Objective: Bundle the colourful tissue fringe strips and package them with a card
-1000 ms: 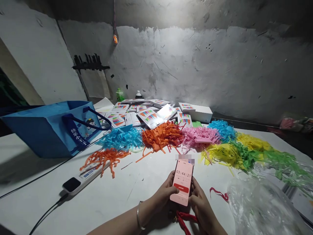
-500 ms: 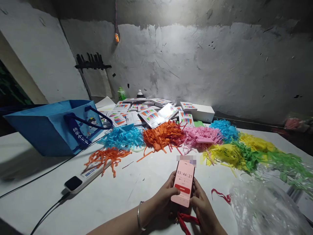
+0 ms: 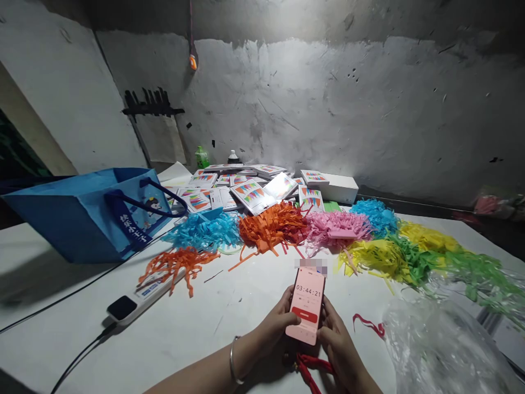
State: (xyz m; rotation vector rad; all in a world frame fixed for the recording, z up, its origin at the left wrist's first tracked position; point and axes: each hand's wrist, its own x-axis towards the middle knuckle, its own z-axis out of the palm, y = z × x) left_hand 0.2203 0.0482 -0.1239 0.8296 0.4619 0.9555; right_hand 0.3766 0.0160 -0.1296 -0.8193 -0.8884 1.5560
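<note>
I hold a pink phone (image 3: 307,305) upright over the white table (image 3: 184,334), its screen showing a timer and a red button. My left hand (image 3: 274,327) grips its left edge, thumb on the screen near the button. My right hand (image 3: 339,346) wraps the right edge. A red cord (image 3: 309,371) hangs from the phone's bottom between my wrists. A metal bangle (image 3: 233,361) circles my left wrist.
Piles of shredded paper lie across the table: orange (image 3: 174,264), blue (image 3: 205,230), orange-red (image 3: 273,225), pink (image 3: 334,225), yellow (image 3: 379,257), green (image 3: 471,271). A blue gift bag (image 3: 88,213) stands left, a power strip (image 3: 135,301) beside it, packets (image 3: 250,189) behind, clear plastic (image 3: 435,350) at right.
The view shifted slightly; both hands and the phone stay in the same pose. The timer still reads the same.
</note>
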